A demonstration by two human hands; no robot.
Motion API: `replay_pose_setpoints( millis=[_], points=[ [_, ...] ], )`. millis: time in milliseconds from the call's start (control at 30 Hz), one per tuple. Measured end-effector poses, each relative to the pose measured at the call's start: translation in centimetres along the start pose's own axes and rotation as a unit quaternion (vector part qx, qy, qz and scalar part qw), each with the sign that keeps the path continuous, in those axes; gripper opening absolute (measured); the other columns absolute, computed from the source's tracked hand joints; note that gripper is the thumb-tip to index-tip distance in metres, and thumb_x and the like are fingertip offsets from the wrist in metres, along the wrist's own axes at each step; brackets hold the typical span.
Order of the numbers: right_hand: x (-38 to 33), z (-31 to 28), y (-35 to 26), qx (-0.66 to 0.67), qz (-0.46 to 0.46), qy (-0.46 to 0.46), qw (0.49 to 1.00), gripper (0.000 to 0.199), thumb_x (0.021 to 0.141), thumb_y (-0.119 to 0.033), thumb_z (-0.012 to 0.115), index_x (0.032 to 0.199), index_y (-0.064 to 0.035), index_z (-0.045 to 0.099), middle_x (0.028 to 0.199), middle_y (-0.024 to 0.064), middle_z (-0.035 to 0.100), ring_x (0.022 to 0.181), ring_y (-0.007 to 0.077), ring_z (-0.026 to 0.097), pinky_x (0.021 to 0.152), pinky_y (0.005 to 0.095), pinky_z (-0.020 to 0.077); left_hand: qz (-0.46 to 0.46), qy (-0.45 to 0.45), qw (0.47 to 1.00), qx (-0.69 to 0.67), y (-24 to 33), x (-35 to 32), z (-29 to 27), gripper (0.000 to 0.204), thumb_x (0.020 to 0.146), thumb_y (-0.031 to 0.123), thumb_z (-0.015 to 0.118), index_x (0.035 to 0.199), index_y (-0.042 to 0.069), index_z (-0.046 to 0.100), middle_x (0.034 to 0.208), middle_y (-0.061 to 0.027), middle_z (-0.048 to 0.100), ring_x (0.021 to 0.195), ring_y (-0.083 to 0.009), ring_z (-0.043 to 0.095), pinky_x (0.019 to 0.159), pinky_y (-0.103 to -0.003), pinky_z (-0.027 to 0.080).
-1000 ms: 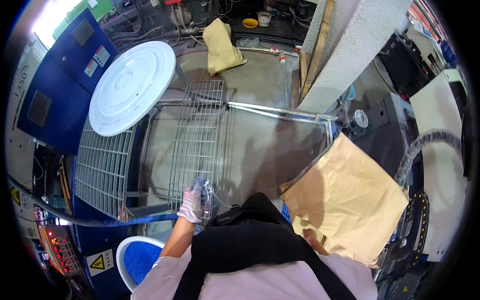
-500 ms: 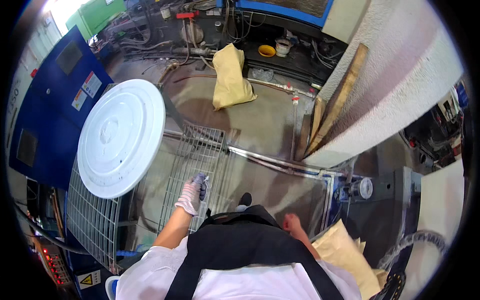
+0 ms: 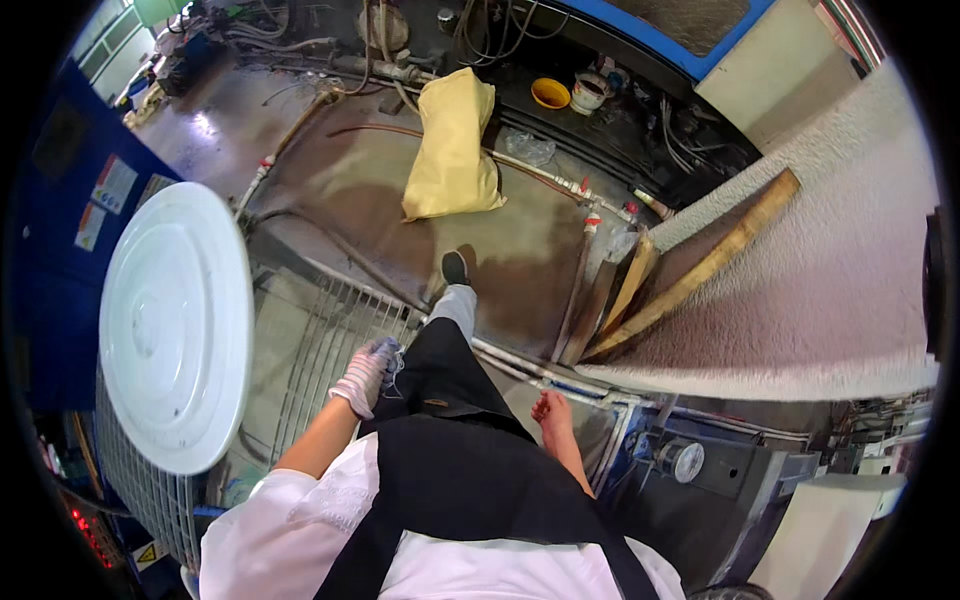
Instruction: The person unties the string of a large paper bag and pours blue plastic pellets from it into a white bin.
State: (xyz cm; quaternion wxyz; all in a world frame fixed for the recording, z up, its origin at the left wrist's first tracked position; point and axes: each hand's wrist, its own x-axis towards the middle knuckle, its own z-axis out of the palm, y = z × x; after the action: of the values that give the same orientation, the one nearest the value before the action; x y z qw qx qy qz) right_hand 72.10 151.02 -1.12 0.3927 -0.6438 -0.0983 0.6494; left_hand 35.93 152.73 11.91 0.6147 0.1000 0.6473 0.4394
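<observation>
My left hand wears a whitish glove with grey-blue fingers. Its fingers are curled, and thin pale strands hang beside them; whether these belong to the glove or to something held, I cannot make out. It hangs by my left thigh, over a metal wire grating. Bare and half closed, my right hand hangs by my right side with nothing visible in it. One shoe stands ahead on the floor, past the pipes. Farther on, a full yellow-tan sack touches neither hand.
A large round white lid is on my left, by a blue cabinet. Pipes run low across the floor. Wooden planks lean on a white pillar. A yellow bowl sits on the dark machine ledge.
I have stepped forward, one leg now stretched ahead past the pipes. The sack and planks appear nearer, and the lid has shifted left in view. Both hands still hang at my sides.
</observation>
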Motion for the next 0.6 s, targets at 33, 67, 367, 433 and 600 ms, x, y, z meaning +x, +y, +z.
replay_pose_setpoints(
  millis=[33,67,367,433,600],
  points=[
    [2.4,1.7,-2.0,-0.004,-0.010,-0.006,1.000,0.019,0.093,-0.024,0.048,0.095,-0.0053,0.052,0.070,0.0041,0.053,0.060,0.0152,0.053,0.054,0.0301,0.0456,0.021,-0.013,0.999,0.028,0.5,3.1,0.0,0.020,0.087,0.026,0.055,0.091,0.007,0.059,0.064,0.0031,0.049,0.054,-0.0073,0.043,0.050,-0.023,0.036],
    [5.0,3.5,-5.0,-0.020,-0.051,-0.011,0.998,0.020,0.093,-0.025,0.048,0.095,-0.0049,0.052,0.070,0.0034,0.053,0.058,0.0146,0.051,0.054,0.0295,0.0447,0.049,-0.037,0.997,0.052,1.9,6.4,0.6,0.021,0.087,0.027,0.055,0.091,0.007,0.059,0.064,0.0029,0.049,0.054,-0.0077,0.043,0.051,-0.023,0.036],
    [27.0,21.0,-24.6,-0.242,0.043,-0.078,0.966,0.021,0.088,-0.025,0.053,0.097,-0.0065,0.055,0.072,0.0045,0.057,0.061,0.0167,0.056,0.056,0.0294,0.0462,0.065,0.009,0.990,-0.128,23.4,27.1,12.5,0.014,0.091,0.023,0.051,0.085,0.011,0.056,0.063,0.0031,0.049,0.050,-0.0072,0.042,0.045,-0.022,0.033],
    [32.6,24.3,-28.1,-0.298,-0.001,-0.082,0.951,0.021,0.088,-0.025,0.052,0.096,-0.0063,0.055,0.073,0.0039,0.057,0.064,0.0157,0.057,0.056,0.0285,0.0467,0.050,0.005,0.993,-0.111,26.3,29.7,12.8,0.016,0.091,0.025,0.052,0.089,0.010,0.056,0.063,0.0047,0.049,0.050,-0.0058,0.041,0.044,-0.021,0.033],
    [40.6,33.6,-36.5,-0.301,0.017,-0.072,0.951,0.019,0.089,-0.024,0.051,0.093,-0.0069,0.056,0.071,0.0043,0.057,0.061,0.0134,0.055,0.054,0.0268,0.0453,0.012,0.167,0.980,-0.110,30.3,33.6,13.0,0.021,0.089,0.031,0.054,0.086,0.010,0.055,0.060,0.0048,0.046,0.048,-0.0060,0.040,0.042,-0.022,0.031]
  ],
)
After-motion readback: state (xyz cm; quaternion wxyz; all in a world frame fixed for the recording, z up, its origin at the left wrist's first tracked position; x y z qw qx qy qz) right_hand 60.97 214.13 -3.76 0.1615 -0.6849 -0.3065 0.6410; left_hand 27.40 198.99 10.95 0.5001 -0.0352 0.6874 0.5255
